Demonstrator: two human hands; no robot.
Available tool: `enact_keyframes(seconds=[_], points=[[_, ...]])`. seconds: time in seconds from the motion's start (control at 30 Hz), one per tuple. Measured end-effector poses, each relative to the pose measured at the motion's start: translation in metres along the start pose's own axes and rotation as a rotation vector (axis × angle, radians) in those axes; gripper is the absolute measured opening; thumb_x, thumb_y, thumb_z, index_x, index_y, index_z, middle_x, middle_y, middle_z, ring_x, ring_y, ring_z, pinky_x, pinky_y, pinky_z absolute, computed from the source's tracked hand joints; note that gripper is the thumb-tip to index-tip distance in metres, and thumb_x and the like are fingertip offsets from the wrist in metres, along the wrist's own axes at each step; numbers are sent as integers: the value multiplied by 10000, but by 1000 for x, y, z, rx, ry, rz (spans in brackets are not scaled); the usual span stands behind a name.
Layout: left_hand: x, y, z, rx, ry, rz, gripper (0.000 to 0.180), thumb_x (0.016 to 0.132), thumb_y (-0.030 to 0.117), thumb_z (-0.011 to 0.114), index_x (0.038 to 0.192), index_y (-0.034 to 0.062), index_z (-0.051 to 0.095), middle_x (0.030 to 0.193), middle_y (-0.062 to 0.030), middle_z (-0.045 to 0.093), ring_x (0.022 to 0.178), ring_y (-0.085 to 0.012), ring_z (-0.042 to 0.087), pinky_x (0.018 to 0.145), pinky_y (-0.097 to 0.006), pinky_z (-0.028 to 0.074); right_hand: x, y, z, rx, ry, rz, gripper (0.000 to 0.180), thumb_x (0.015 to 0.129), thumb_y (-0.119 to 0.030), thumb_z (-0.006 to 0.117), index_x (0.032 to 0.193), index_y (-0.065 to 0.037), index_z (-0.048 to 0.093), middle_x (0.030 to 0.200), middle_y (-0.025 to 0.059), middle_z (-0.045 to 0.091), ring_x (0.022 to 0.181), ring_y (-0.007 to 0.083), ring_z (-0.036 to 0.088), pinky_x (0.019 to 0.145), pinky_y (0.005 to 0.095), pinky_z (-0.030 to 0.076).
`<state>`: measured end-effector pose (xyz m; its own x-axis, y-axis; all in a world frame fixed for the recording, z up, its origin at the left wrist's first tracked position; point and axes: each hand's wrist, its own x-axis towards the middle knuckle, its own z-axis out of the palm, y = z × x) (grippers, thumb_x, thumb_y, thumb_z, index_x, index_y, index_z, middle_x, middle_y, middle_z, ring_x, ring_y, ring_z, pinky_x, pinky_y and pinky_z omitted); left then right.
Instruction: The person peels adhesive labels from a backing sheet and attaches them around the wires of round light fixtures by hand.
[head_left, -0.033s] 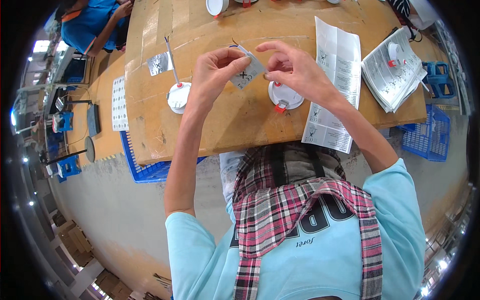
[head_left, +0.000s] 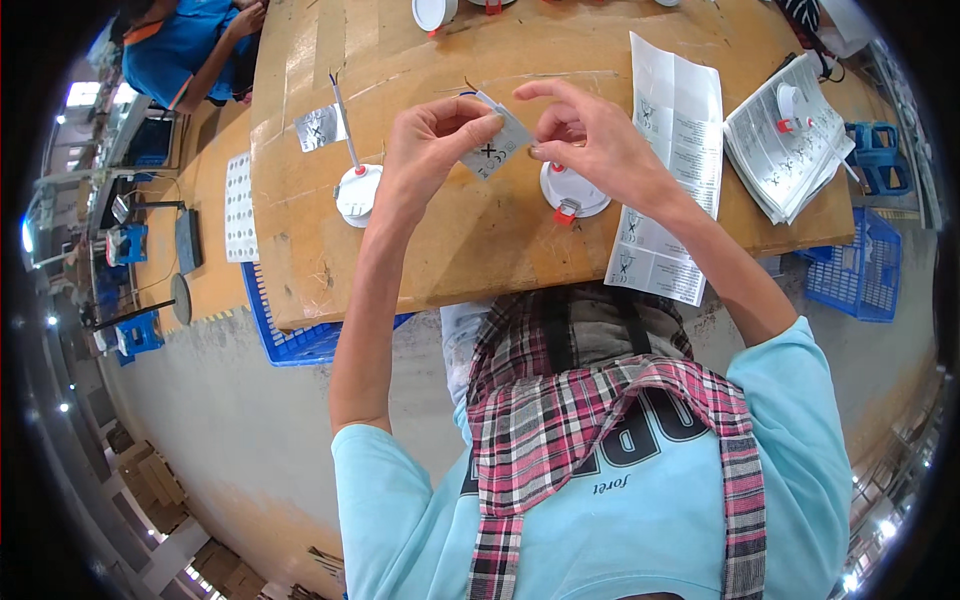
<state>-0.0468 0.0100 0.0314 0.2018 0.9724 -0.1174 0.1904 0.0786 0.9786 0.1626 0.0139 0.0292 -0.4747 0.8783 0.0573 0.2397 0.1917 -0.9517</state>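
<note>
Left hand [head_left: 425,152] pinches silver label [head_left: 490,155] | right hand [head_left: 598,142], label's 3 o'clock: grip unclear | likely label-fitting; next seemingly needs edge alignment

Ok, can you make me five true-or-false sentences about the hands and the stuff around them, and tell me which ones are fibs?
1. The left hand is pinching a small silver label. True.

2. The right hand lies flat on the stack of sheets. False: it is raised beside the small silver label, fingers bent. I can't tell whether it touches it.

3. The left white disc has a cable with another silver label by it. True.

4. The long label sheet is left of both hands. False: it is on the right, partly under the right forearm.

5. The person's shirt is bright yellow. False: it is light blue.
</note>
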Motion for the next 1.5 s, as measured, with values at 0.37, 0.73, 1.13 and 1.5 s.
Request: enact_keyframes(seconds=[0.37,0.73,1.13,1.5], points=[[-10,7,1,213,35,30,303,794,290,733,831,-9,705,662,-36,631,611,-83,563,545,-223,431,-7,-16,14,-217,88,-153,442,780,38,620,1199,-10,487,660,108,570,616,247,583,610,359,461],[-19,0,13,106,195,171,272,814,245,718,832,-25,689,677,-25,624,610,-58,513,536,-232,415,-14,-24,23,-214,261,-213,402,789,53,606,1156,-48,479,638,80,529,581,208,558,578,335,463],[-30,8,18,251,225,246,141,780,141,730,844,15,721,710,-26,657,648,-76,564,574,-251,439,-20,-24,25,-237,256,-265,431,777,63,616,1169,-51,478,669,73,533,603,190,565,572,327,457],[-34,16,26,431,95,372,156,738,100,738,864,11,712,725,-79,668,610,-140,601,562,-281,452,-2,-24,-3,-185,156,-379,303,765,-234,728,922,-1,616,695,83,589,623,180,562,596,318,463]])
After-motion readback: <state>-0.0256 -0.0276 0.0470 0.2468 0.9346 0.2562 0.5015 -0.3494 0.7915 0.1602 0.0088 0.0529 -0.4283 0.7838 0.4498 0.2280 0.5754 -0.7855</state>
